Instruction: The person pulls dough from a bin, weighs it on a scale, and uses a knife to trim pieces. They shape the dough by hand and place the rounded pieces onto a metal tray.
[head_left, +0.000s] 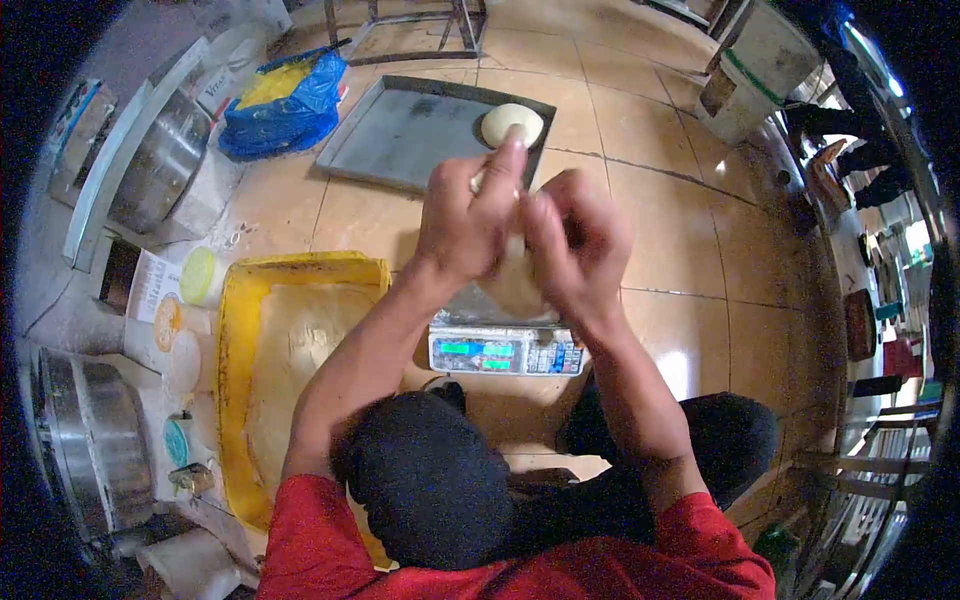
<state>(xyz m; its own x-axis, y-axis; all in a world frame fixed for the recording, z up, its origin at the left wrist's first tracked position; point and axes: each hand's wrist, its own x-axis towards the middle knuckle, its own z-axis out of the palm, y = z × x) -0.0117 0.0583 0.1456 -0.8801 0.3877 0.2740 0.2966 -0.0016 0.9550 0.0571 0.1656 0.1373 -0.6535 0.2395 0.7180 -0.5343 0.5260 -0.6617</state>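
Observation:
Above a digital scale (pixel 505 350), my left hand (pixel 465 215) and my right hand (pixel 585 235) are close together, both with fingers curled. Pale dough (pixel 515 280) shows between and below them, and a bit pokes out at the left fingers. My fingers cover much of it, and the right hand is slightly blurred. Just beyond, a smooth round dough ball (pixel 510 126) rests in the right corner of a dark metal tray (pixel 420 135). To the left, a yellow tub (pixel 235 380) holds a large mass of dough (pixel 310 345).
A blue plastic bag (pixel 285 125) with yellow contents stands left of the tray. Along the left are metal pots (pixel 95 440) and a light green lid (pixel 198 276). A whitish bin (pixel 760 75) stands at the upper right, on the tiled floor (pixel 660 230).

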